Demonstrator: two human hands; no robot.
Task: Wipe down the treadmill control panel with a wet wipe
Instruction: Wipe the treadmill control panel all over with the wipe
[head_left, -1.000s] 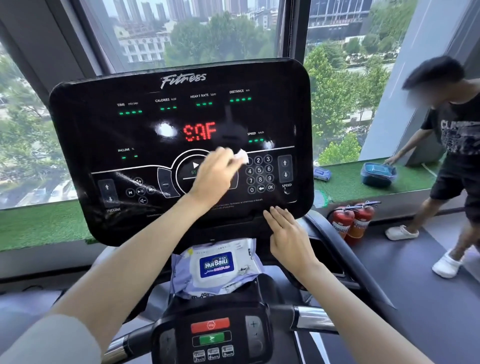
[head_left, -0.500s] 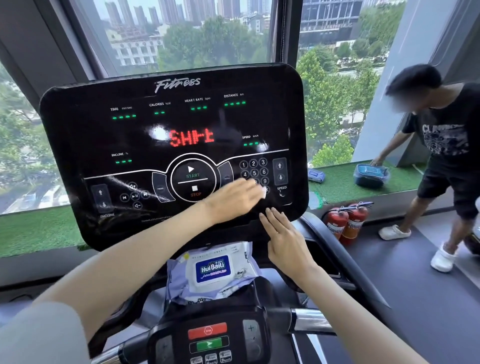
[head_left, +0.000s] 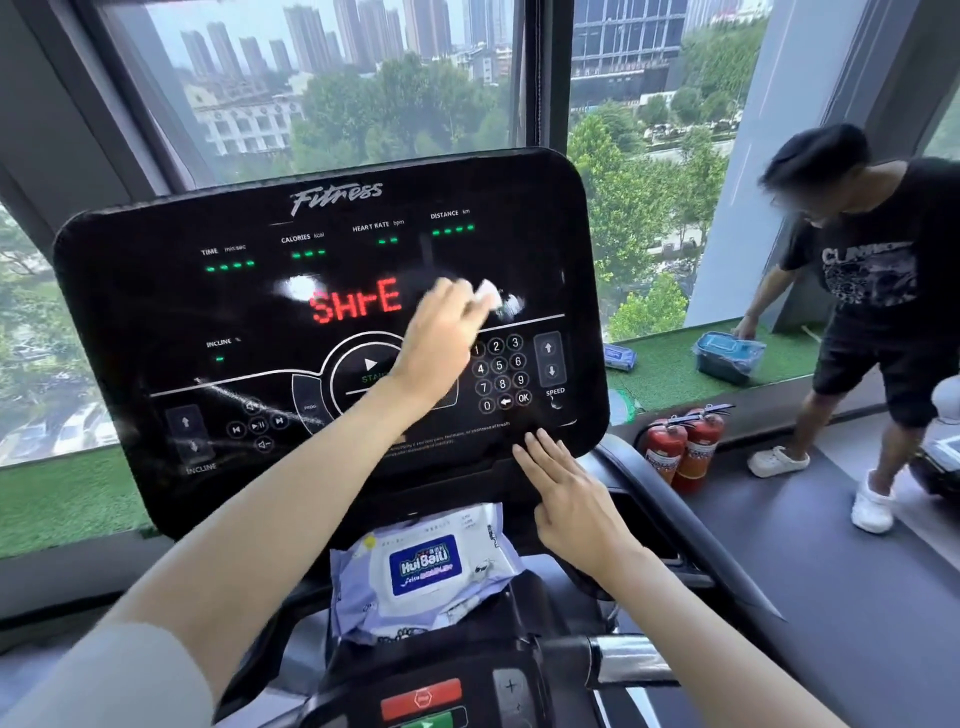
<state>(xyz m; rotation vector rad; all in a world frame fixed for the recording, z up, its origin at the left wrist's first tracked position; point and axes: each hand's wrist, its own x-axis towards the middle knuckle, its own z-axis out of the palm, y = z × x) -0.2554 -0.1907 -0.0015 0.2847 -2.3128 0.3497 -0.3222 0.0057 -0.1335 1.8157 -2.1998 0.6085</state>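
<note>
Wet wipe (head_left: 487, 291): small, white, bunched, pressed flat against the control panel (head_left: 156, 312) just right of the red readout, above the number keypad (head_left: 500, 375). Probably limp, light, damp and a little slick, so best pinned under the fingertip pads rather than pinched by an edge (a loose corner would likely fold over and smear). Only a scrap showing past the fingers; the rest hidden under the hand.

Left hand (head_left: 441, 343): arm reaching across from lower left, fingers closed down over the wipe, clamping it to the glossy black face. Blurred at the fingertips, so exact finger placement hard to tell.

Right hand (head_left: 566, 499): flat and empty, fingers together and extended, tips touching the panel's lower right edge below the keypad, apparently bracing the console.

Panel itself: hard, smooth, tilted back, streaks and glare across the lower left near the incline keys. Touch keys likely sensitive, so light pressure advisable there.

Below the panel: pack of wipes (head_left: 423, 569) lying on the ledge, flap closed, soft and crinkled.

Farther right: two fire extinguishers (head_left: 685, 449) on the floor, and another person (head_left: 872, 291) bending toward a blue container (head_left: 730, 356) on the green sill.
</note>
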